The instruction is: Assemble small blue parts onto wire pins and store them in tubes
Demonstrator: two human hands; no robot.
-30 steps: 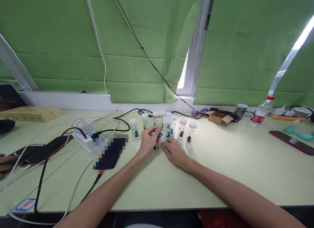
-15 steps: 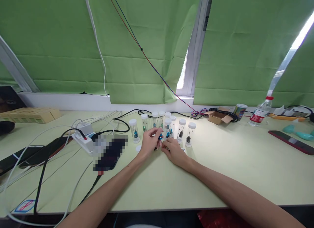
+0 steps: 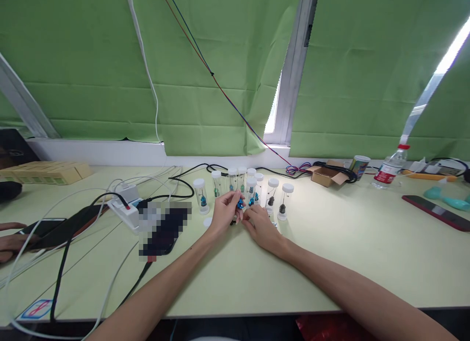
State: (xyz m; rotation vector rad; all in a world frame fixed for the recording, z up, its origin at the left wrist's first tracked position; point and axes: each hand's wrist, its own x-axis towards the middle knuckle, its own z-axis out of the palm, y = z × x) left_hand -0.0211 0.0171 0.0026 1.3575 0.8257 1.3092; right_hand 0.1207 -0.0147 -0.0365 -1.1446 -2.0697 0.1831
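My left hand [image 3: 223,212] is closed, thumb and fingers pinching a small shiny blue piece [image 3: 240,204] above the table. Close beside it, my right hand [image 3: 262,226] has its fingers curled in towards the left fingertips. Whatever those right fingers hold, if anything, is hidden. Behind both hands stand several clear tubes with white caps, among them a left one [image 3: 201,196] with a small blue thing inside and a right one [image 3: 285,202] with a dark thing inside. A loose white cap [image 3: 207,222] lies by my left wrist.
A dark phone [image 3: 172,231] with a cable lies left of my arms, near a white power strip [image 3: 127,211]. Another person's hand [image 3: 12,240] is at the far left. Rightward are an open cardboard box [image 3: 325,175], a water bottle [image 3: 389,169] and a red-edged phone [image 3: 435,212].
The blue piece in my left fingers shows more fully now. My right hand has shifted very slightly. Another person's hand has come in at the far left, over a phone.
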